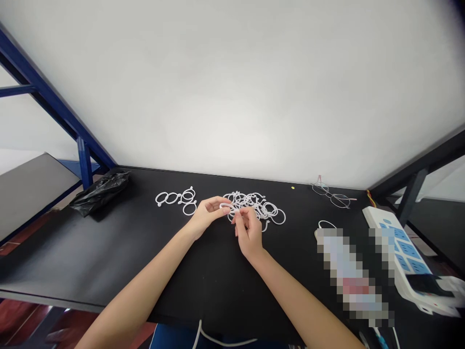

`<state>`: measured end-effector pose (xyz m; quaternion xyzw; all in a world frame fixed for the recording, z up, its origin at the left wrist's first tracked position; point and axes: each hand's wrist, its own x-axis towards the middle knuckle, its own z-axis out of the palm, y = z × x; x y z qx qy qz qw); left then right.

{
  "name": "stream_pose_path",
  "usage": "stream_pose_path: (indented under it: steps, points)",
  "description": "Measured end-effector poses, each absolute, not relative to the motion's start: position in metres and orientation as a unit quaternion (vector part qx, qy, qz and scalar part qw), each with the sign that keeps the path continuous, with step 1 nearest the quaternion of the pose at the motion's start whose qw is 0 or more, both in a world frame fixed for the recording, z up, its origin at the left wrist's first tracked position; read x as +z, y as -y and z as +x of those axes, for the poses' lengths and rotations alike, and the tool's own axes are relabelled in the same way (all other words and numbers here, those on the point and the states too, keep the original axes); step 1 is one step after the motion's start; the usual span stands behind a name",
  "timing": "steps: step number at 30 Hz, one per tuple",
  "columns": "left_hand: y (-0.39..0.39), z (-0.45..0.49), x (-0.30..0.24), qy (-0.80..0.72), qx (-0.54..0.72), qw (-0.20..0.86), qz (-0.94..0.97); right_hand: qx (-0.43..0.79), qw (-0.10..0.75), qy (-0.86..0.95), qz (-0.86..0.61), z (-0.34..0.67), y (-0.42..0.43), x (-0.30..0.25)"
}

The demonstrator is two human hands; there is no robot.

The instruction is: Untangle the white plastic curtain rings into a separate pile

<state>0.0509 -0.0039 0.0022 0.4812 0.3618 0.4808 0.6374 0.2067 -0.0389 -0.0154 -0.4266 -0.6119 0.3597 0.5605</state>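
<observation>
Both hands hold one white curtain ring (225,205) above the black table. My left hand (207,212) pinches its left side between thumb and fingers. My right hand (249,230) closes its fingertips on the ring's right end, where a small knob or joint is partly hidden. Just behind the right hand lies a heap of similar white rings (278,216), overlapping one another. Left of my left hand, a smaller group of white rings (172,198) rests on the table, each with a small knob.
On the black table (109,252), a crumpled black plastic bag (101,191) lies far left. Eyeglasses (330,195) and a yellow bit (292,187) are at the back right. Nearer are a blurred-out phone-like object (348,271) and a white power strip (403,257). Blue frame bars (84,160) stand left.
</observation>
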Motion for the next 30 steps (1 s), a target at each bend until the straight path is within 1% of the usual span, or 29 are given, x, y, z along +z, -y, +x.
stream_pose_path:
  steps: [8, 15, 21, 26, 30]
  points:
    - [0.006, 0.053, 0.008, -0.363, 0.498, 0.649, 0.446, 0.347, 0.521, 0.649, -0.433, 0.206, 0.04, -0.013]
    - [0.004, 0.054, 0.003, -0.345, 0.498, 0.627, 0.49, 0.343, 0.505, 0.664, -0.432, 0.207, 0.04, -0.015]
    - [0.005, 0.058, 0.002, -0.344, 0.497, 0.637, 0.479, 0.352, 0.504, 0.664, -0.425, 0.207, 0.04, -0.017]
    - [0.008, 0.062, 0.004, -0.331, 0.499, 0.64, 0.482, 0.345, 0.483, 0.689, -0.416, 0.206, 0.041, -0.014]
    - [0.008, 0.063, 0.005, -0.321, 0.502, 0.636, 0.49, 0.337, 0.487, 0.693, -0.412, 0.206, 0.042, -0.013]
